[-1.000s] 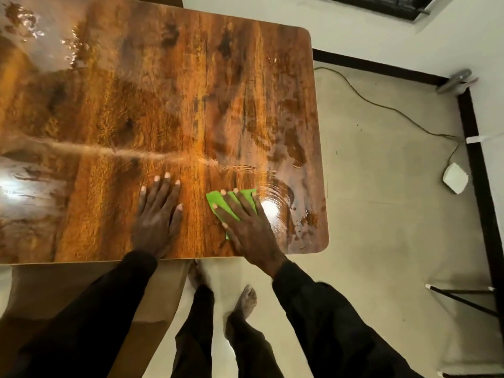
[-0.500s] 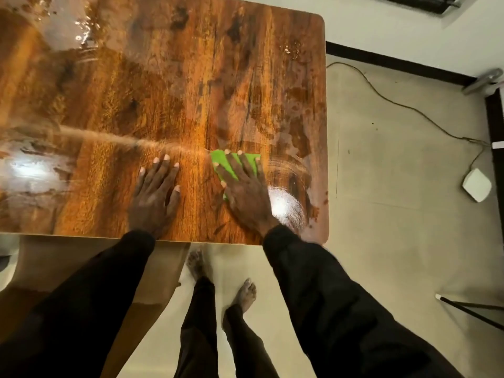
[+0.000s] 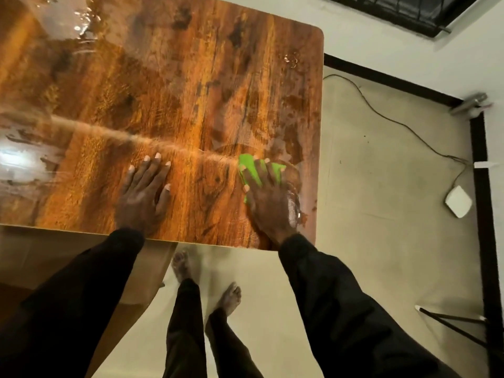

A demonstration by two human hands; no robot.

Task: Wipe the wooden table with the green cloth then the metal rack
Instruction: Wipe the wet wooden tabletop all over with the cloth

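Observation:
The glossy wooden table [image 3: 191, 85] fills the upper left of the head view, with wet streaks and glare on it. My right hand [image 3: 270, 203] presses flat on the green cloth [image 3: 249, 166] near the table's front right corner; the cloth shows between and beyond the fingers. My left hand [image 3: 143, 192] lies flat on the bare wood to the left, fingers spread, holding nothing. The metal rack is not clearly in view.
A dark cable [image 3: 387, 118] runs across the pale floor to a white box [image 3: 458, 201] at the right. Thin black bars [image 3: 450, 323] with white tips stand at the lower right. My bare feet [image 3: 207, 282] are below the table's front edge, beside a brown panel [image 3: 54, 257].
My right hand has slid the green cloth to the right, toward the table's right edge. The left hand stays flat in the same place on the wood.

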